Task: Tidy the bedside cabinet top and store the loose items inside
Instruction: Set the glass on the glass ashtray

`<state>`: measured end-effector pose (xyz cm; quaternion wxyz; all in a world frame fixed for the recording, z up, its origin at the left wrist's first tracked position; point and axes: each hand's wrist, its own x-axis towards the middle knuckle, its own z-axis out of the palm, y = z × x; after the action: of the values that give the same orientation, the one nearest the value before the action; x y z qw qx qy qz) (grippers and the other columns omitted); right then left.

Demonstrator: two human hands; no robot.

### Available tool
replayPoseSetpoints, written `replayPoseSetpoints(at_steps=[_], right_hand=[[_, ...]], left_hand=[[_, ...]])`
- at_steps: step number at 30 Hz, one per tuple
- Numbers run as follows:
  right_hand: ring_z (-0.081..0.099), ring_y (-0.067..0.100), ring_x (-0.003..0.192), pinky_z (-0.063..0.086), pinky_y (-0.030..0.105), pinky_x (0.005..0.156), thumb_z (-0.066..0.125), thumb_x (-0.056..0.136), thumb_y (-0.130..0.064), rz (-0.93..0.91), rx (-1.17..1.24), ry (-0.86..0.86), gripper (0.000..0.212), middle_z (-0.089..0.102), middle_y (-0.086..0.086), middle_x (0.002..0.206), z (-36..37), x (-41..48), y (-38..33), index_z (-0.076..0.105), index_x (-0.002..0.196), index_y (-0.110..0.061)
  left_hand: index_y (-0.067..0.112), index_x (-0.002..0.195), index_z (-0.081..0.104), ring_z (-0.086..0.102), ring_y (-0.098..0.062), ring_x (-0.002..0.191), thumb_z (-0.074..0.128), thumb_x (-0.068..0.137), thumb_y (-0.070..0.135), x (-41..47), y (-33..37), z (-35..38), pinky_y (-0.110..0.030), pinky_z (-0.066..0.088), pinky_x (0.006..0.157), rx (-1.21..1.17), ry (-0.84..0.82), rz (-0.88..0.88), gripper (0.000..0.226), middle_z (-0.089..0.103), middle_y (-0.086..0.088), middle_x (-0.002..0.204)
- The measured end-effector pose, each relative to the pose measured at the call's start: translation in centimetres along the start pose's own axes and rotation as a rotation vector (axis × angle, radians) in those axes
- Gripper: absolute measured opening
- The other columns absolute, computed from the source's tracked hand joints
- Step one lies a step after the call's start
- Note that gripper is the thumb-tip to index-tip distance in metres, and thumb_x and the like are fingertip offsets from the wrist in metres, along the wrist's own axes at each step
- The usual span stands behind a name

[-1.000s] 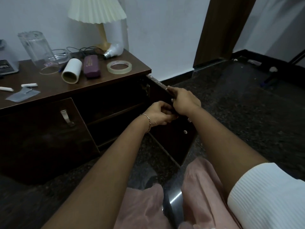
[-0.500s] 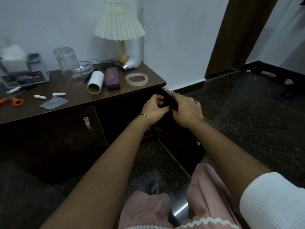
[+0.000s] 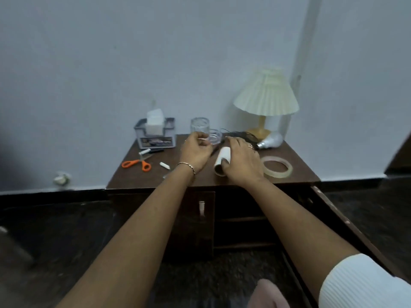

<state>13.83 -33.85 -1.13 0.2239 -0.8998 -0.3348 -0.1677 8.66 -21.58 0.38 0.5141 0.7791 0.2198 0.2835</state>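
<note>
The cabinet door point(image 3: 329, 207) is hanging open at the right front corner. On the cabinet top point(image 3: 138, 176), the right hand point(image 3: 242, 163) is lying curled beside the white roll point(image 3: 222, 156), its thumb touching the roll and its hold hidden. The left hand point(image 3: 195, 152) is curling by the glass mug point(image 3: 200, 126), and I cannot tell its grip. The tape ring point(image 3: 275, 174) is lying near the right edge, and the scissors point(image 3: 139, 162) near the left edge.

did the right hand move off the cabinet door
Yes. The right hand went from the open door up onto the cabinet top, now gripping the white roll.
</note>
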Motion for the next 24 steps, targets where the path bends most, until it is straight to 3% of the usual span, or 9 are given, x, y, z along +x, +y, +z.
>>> replayPoseSetpoints(at_steps=[3, 5, 8, 10, 13, 18, 24], right_hand=[[0.044, 0.030, 0.127, 0.041, 0.043, 0.100, 0.060, 0.084, -0.027, -0.024, 0.103, -0.046, 0.062, 0.042, 0.010, 0.140, 1.6, 3.8, -1.1, 0.036, 0.140, -0.014], [0.043, 0.031, 0.127, 0.040, 0.042, 0.100, 0.062, 0.084, -0.026, -0.032, 0.176, -0.084, 0.066, 0.040, 0.011, 0.140, 2.6, 6.3, -1.5, 0.033, 0.142, -0.012], [0.041, 0.031, 0.129, 0.038, 0.040, 0.103, 0.063, 0.085, -0.028, -0.045, 0.242, -0.122, 0.074, 0.038, 0.013, 0.142, 3.8, 9.6, -1.6, 0.025, 0.146, -0.012], [0.040, 0.032, 0.131, 0.037, 0.042, 0.104, 0.066, 0.084, -0.032, -0.051, 0.275, -0.153, 0.081, 0.036, 0.013, 0.144, 4.6, 11.3, -1.3, 0.019, 0.149, -0.015], [0.043, 0.033, 0.128, 0.040, 0.044, 0.101, 0.067, 0.081, -0.040, -0.063, 0.302, -0.185, 0.086, 0.038, 0.013, 0.142, 5.7, 13.3, -0.9, 0.016, 0.149, -0.023], [0.047, 0.034, 0.123, 0.043, 0.046, 0.099, 0.064, 0.079, -0.053, -0.100, 0.300, -0.244, 0.082, 0.045, 0.013, 0.134, 6.8, 15.8, -0.3, 0.023, 0.146, -0.029], [0.055, 0.027, 0.112, 0.046, 0.035, 0.088, 0.068, 0.073, -0.058, -0.165, 0.301, -0.237, 0.071, 0.059, 0.008, 0.123, 6.6, 17.6, -0.1, 0.049, 0.130, -0.022]], left_hand=[[0.013, 0.106, 0.056, 0.064, -0.025, 0.085, 0.064, 0.072, 0.017, 2.8, -1.6, -2.0, -0.039, 0.053, 0.084, -0.025, 0.037, -0.119, 0.035, 0.063, -0.004, 0.090], [0.005, 0.114, 0.052, 0.060, -0.023, 0.070, 0.063, 0.074, 0.012, 4.2, -2.3, -2.5, -0.036, 0.053, 0.071, -0.094, 0.054, -0.223, 0.042, 0.060, -0.007, 0.082], [0.007, 0.104, 0.051, 0.047, -0.014, 0.055, 0.057, 0.089, 0.004, 5.8, -2.7, -2.2, -0.027, 0.043, 0.053, -0.227, 0.006, -0.399, 0.016, 0.051, -0.005, 0.071], [0.010, 0.105, 0.050, 0.053, -0.017, 0.066, 0.052, 0.095, 0.013, 6.8, -3.0, -1.5, -0.028, 0.049, 0.061, -0.329, -0.030, -0.495, 0.011, 0.055, -0.005, 0.079], [0.005, 0.129, 0.044, 0.060, -0.024, 0.089, 0.046, 0.098, 0.025, 8.0, -3.5, -0.3, -0.033, 0.053, 0.070, -0.460, -0.001, -0.572, 0.037, 0.060, -0.014, 0.103], [0.006, 0.139, 0.034, 0.063, -0.022, 0.077, 0.041, 0.099, 0.038, 8.8, -3.5, 0.9, -0.033, 0.051, 0.070, -0.505, -0.050, -0.639, 0.051, 0.063, -0.011, 0.085], [0.001, 0.137, 0.030, 0.064, -0.028, 0.083, 0.035, 0.099, 0.047, 9.0, -2.8, 0.1, -0.039, 0.053, 0.079, -0.569, -0.145, -0.700, 0.060, 0.064, -0.018, 0.094]])
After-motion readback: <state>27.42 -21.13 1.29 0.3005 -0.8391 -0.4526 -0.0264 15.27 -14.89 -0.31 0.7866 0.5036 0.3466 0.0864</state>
